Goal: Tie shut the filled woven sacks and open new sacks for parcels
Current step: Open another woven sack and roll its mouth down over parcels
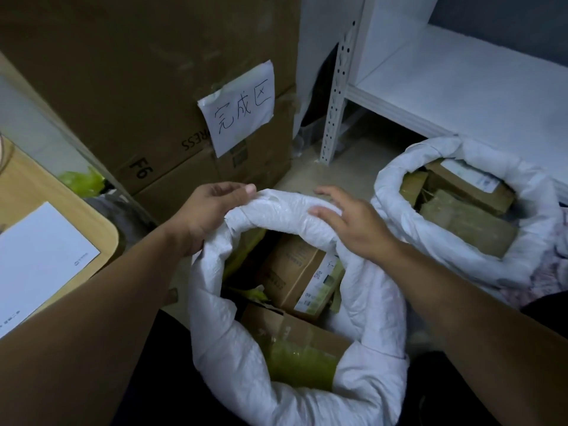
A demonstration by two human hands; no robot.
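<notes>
Where your left fingers (236, 192) curl over the rolled rim, your left hand (209, 213) grips the near sack (378, 305). Your right hand (353, 226) rests on the same rim, fingers straight and spread. The sack stands open-mouthed between your arms, cardboard parcels (295, 272) inside. A second filled sack (455, 256) sits just beside it, to your right.

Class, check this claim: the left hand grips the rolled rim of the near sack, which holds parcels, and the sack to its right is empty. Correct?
No. The head view shows the sack on the right is not empty: it holds cardboard parcels. The left hand grips the near sack's rolled rim.
</notes>
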